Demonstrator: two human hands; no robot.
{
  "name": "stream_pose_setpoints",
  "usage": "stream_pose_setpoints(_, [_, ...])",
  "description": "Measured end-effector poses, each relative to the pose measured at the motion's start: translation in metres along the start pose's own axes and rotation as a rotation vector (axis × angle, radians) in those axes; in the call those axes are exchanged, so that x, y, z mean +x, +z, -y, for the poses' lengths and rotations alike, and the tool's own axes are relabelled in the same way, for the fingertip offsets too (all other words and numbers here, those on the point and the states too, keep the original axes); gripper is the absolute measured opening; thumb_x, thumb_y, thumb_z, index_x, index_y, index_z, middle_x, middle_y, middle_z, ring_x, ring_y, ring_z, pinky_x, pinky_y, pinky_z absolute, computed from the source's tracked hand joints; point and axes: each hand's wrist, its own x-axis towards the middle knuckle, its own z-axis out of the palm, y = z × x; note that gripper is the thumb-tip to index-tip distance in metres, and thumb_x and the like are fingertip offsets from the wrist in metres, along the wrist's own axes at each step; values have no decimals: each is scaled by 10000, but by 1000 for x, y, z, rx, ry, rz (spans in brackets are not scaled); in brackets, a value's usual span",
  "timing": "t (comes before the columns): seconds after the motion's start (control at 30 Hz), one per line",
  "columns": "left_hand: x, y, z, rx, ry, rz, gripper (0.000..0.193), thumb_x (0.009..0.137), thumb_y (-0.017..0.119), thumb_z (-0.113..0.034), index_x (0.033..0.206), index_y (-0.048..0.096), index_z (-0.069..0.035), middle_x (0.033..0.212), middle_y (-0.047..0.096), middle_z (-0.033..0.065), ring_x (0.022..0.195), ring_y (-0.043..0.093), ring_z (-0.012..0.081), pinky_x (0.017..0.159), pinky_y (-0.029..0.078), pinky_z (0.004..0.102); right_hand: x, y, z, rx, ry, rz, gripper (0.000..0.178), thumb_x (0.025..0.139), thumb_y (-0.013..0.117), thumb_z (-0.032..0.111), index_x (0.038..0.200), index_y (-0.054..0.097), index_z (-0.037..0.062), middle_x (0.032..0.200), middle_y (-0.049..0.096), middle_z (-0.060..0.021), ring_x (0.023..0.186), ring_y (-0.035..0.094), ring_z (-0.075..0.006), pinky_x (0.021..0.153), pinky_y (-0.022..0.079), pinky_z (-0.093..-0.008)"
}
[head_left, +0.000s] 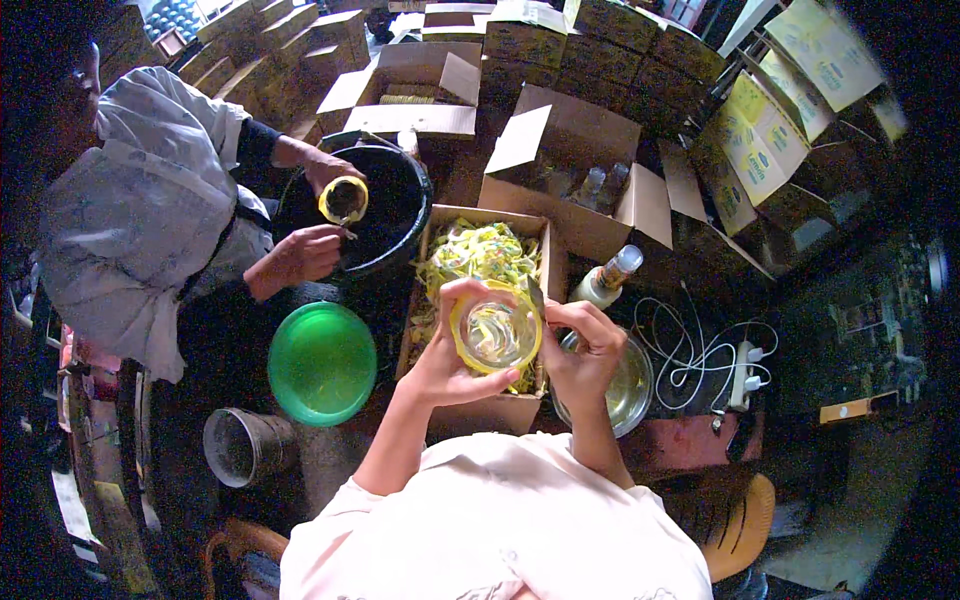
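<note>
A clear round container [497,332] with a yellow band round its edge is held up in front of me. My left hand [447,358] grips it from the left, with fingers over its far side and the thumb below. At its right edge my right hand [583,338] is closed in a pinch. A small dark flat piece [536,297] shows beside those fingertips; whether they hold it I cannot tell. Under both hands stands a cardboard box [547,250] heaped with yellow-green strips [482,250].
Across on the left a co-worker [170,190] holds a yellow-banded container [343,200] over a black tub [425,215]. Nearby are a green basin [322,363], a grey bucket [250,447], a glass bowl [635,385], a bottle [606,277], a white power strip [743,376] and an open carton [570,125].
</note>
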Motion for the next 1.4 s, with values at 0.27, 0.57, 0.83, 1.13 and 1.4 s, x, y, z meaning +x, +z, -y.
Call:
stream_pose_setpoints(0.27, [-2, 1, 1, -122, -56, -46, 788, 609, 710, -164, 1186, 181, -72, 1126, 361, 121, 1073, 408, 214, 918, 339, 345, -4, -5, -4, -17, -37, 25, 183, 597, 640, -97, 753, 633, -2, 667, 605, -58, 580, 562, -107, 537, 422, -206])
stream_pose_setpoints(0.57, [-10, -3, 5, -115, -123, 15, 885, 573, 715, -319, 1234, 200, -35, 1186, 192, 106, 1142, 306, 234, 951, 318, 362, -1, -3, -4, 11, -51, 71, 189, 603, 645, -104, 762, 630, -2, 676, 609, -65, 595, 563, -107, 535, 414, -200])
stream_pose_setpoints(0.83, [-11, 0, 16, 4, -42, -76, 925, 500, 822, -240, 1214, 259, -72, 1157, 210, 75, 1100, 369, 206, 866, 421, 328, -5, 0, 2, -9, -53, -3, 185, 596, 662, -91, 748, 626, 7, 668, 606, -60, 594, 562, -100, 514, 401, -192])
stream_pose_setpoints(1.13, [-7, 7, 16, 41, -17, -228, 839, 459, 855, -228, 1133, 372, -104, 1054, 233, 47, 1060, 341, 180, 824, 465, 286, -15, 1, 13, -62, -15, -43, 196, 611, 683, -46, 787, 631, 22, 691, 618, -93, 613, 608, -149, 561, 472, -238])
stream_pose_setpoints(1.4, [-10, 2, 7, 354, 26, -91, 863, 447, 857, -290, 1127, 360, -103, 1058, 260, 55, 1081, 303, 205, 905, 372, 306, -15, 4, 7, -57, 8, -48, 220, 604, 683, -46, 808, 636, 23, 695, 617, -98, 618, 612, -162, 572, 478, -245])
